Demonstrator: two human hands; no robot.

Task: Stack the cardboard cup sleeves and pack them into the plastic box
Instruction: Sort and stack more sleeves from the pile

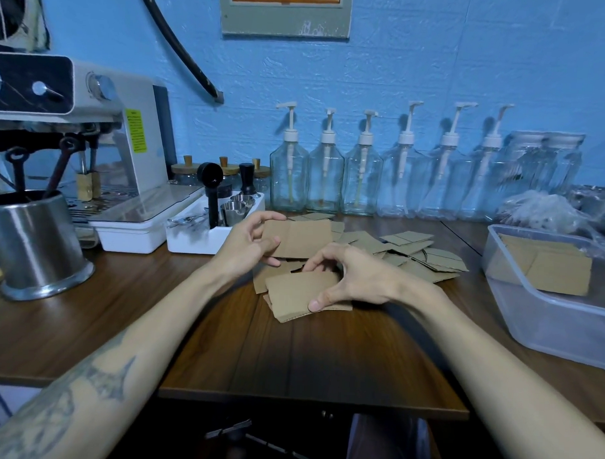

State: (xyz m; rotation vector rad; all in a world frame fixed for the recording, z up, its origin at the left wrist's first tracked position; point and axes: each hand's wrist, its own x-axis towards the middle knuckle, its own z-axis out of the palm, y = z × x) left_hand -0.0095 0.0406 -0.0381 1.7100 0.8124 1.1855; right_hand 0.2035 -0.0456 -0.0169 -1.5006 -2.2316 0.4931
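Holding one flat cardboard sleeve [301, 238] above the wooden counter [290, 349], the left hand [251, 243] curls around its edge, while the right hand [347, 279] pinches another sleeve [297, 292] on the loose pile [413, 253]; more sleeves lie in the plastic box [545, 306] at right.

Cup sleeves [410, 253] lie scattered mid-tabletop [290, 349], a row of pump bottles [364, 176] behind them along the wall. A plastic box [548, 306] holding stacked sleeves [546, 268] sits right; a coffee machine [75, 125] and metal canister [33, 244] stand left.
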